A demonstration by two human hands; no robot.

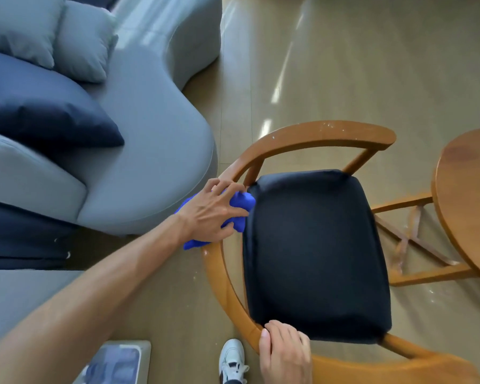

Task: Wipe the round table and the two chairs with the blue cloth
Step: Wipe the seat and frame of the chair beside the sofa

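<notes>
Your left hand (211, 210) clutches crumpled blue cloth (240, 203) against curved rail of wooden chair with black cushioned seat (313, 253), cloth half hidden beneath palm. Your right hand (286, 353) grasps rail at 6 o'clock. Round wooden table (466, 195) at 3 o'clock, cut off by edge. No legible writing.

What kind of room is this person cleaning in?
Probably a home living and dining area: a large grey sofa with cushions, a wooden chair with a dark padded seat, and a round wooden table on a wood-look floor.
</notes>
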